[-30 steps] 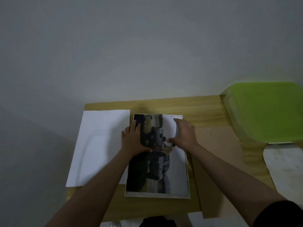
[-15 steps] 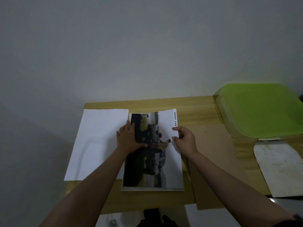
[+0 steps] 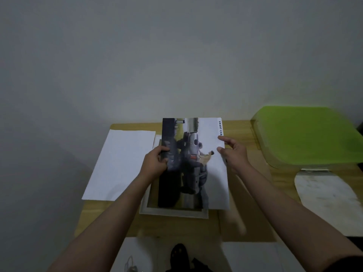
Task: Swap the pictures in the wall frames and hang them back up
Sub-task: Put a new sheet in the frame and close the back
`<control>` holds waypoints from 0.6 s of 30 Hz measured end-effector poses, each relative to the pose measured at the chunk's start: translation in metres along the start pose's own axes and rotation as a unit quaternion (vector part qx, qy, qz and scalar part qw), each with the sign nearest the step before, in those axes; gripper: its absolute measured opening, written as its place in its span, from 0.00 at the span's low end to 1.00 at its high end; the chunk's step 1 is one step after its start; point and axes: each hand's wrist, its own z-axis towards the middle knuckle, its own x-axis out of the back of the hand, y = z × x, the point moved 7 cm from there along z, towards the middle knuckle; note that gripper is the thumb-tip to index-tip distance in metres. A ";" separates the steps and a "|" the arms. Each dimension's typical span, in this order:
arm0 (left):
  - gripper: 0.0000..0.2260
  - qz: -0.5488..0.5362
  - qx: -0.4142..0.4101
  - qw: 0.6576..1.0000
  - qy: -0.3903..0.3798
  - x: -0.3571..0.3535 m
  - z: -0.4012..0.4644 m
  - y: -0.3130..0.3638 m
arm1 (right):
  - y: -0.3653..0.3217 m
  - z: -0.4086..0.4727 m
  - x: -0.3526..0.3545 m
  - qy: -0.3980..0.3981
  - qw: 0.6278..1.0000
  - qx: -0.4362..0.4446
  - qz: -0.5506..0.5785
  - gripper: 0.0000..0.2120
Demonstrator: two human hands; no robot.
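picture (image 3: 193,163): printed paper, slight sheen, thin and flexing
frame (image 3: 172,212): pale, smooth matt moulding
table (image 3: 235,128): light wood, visible grain, satin
white sheet (image 3: 119,163): plain matt paper, left of centre
backing board (image 3: 245,218): brown matt cardboard
green stool (image 3: 306,134): smooth plastic seat, right edge

Green container (image 3: 306,134) blocks the right side; white sheet (image 3: 121,163) lies flat at left; bare bench (image 3: 110,218) shows lower left.

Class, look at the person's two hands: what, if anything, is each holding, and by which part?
The left hand pinches the printed picture at its left edge. The right hand has fingers at the picture's right edge; whether it grips or only touches cannot be told.
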 end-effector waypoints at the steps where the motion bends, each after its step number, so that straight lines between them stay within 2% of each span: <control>1: 0.15 -0.003 -0.008 1.000 0.010 -0.004 -0.005 0.008 | -0.001 -0.002 0.011 0.003 1.000 0.009 -0.004 0.18; 7: 0.13 -0.029 -0.028 0.999 0.032 -0.063 -0.048 0.062 | 0.003 -0.026 0.109 0.056 0.998 0.020 -0.006 0.18; 11: 0.13 -0.040 -0.028 0.998 -0.037 -0.133 -0.083 0.101 | 0.011 -0.046 0.206 0.112 0.993 0.024 0.018 0.17; 14: 0.13 -0.027 -0.058 0.993 -0.097 -0.187 -0.111 0.130 | 0.028 -0.062 0.284 0.171 0.985 0.010 0.033 0.18; 18: 0.14 -0.021 -0.097 0.985 -0.140 -0.247 -0.140 0.167 | 0.053 -0.085 0.366 0.233 0.971 -0.010 0.057 0.18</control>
